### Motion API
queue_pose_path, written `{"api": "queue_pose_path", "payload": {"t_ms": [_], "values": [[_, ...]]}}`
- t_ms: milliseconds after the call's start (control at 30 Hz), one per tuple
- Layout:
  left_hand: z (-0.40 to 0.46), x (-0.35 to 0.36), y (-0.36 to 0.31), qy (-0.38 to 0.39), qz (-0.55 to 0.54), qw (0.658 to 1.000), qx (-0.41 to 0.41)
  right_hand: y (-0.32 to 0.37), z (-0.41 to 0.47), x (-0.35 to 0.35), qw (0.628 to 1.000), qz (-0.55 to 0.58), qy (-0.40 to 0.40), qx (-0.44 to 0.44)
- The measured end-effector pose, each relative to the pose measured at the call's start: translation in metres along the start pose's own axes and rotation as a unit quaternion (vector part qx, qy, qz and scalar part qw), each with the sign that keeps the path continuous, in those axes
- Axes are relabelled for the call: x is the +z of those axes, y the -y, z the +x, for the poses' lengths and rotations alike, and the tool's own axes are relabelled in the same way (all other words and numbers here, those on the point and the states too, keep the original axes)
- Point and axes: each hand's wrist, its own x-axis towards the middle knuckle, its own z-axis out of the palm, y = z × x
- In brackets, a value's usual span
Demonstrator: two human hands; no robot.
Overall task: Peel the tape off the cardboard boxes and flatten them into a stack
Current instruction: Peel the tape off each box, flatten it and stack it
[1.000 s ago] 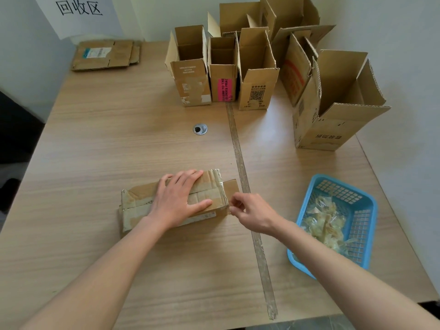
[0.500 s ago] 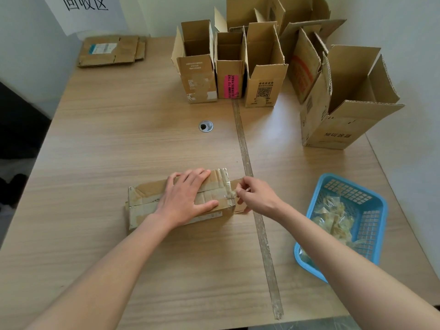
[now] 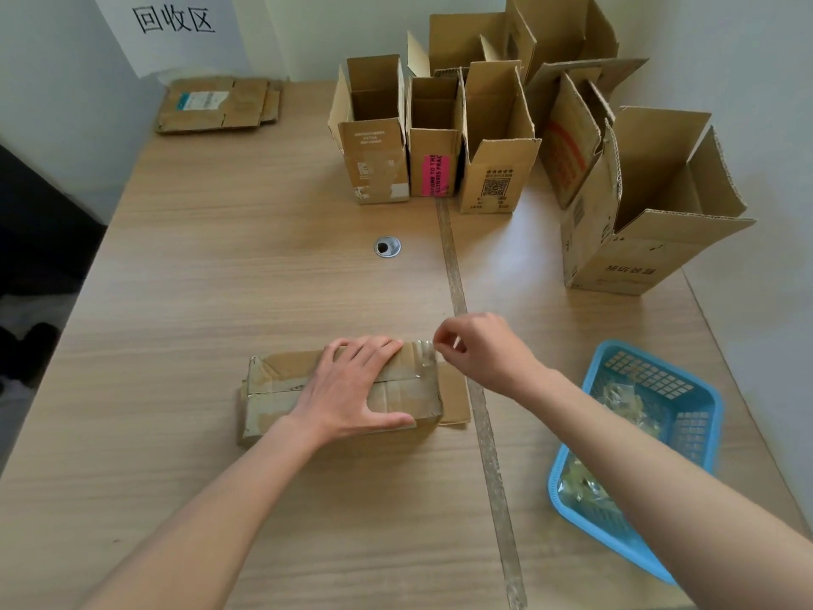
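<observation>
— Fingers first: what do you see?

— On my feed the left hand [image 3: 352, 394] lies flat on top of the box [image 3: 338, 389], fingers [image 3: 374, 350] straight and slightly spread, thumb out along the near top edge. It presses the box down at centre frame. The right hand [image 3: 479, 354] hovers just right of the box's far right corner, thumb and forefinger pinched together on the end of the tape [image 3: 424, 352], other fingers curled.

— Where does the tape sit?

— Clear and shiny, it wraps the right end of the box top. The pinched end is lifted at the far corner; the remainder looks stuck down.

— And the box itself?

— Low, lying lengthwise across the table [image 3: 220, 279], one flap [image 3: 453, 394] flat on the tabletop at its right end, touching the strip [image 3: 479, 411] that runs down the table.

— The others?

— A row of three open boxes [image 3: 431, 138] stands upright at upper centre, with larger ones behind. A big box [image 3: 642, 213] stands at upper right, flaps open. The flat stack [image 3: 217, 105] lies at upper left, beneath a wall sign [image 3: 173, 19].

— Anything else?

— A blue basket [image 3: 699, 416] at lower right, partly behind my right forearm, holding crumpled clear scraps [image 3: 624, 402]. A metal grommet [image 3: 387, 247] sits in the table above the box.
</observation>
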Motion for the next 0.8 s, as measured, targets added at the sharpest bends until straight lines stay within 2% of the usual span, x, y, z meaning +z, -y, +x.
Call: {"api": "queue_pose_path", "payload": {"t_ms": [333, 400, 467, 533, 667, 800], "values": [[0.000, -0.001, -0.003, -0.002, 0.005, 1.000, -0.007, -0.001, -0.022, 0.027, 1.000, 0.006, -0.002, -0.015], [0.000, -0.002, -0.003, -0.001, 0.003, 1.000, -0.009, -0.004, -0.021, 0.029, 0.998, 0.032, -0.054, -0.011], [0.000, -0.001, -0.003, 0.003, 0.000, 1.000, -0.012, -0.016, -0.020, 0.020, 0.983, 0.063, -0.165, 0.040], [-0.001, -0.001, -0.002, -0.001, -0.005, 1.000, -0.012, -0.029, -0.022, 0.005, 0.970, 0.076, -0.215, 0.089], [-0.001, -0.003, -0.004, -0.002, -0.007, 1.000, -0.013, -0.036, -0.030, -0.002, 0.987, 0.047, -0.135, 0.070], [0.000, -0.001, -0.003, -0.005, -0.013, 1.000, -0.006, -0.024, -0.032, 0.016, 0.990, 0.077, -0.089, 0.073]]}}
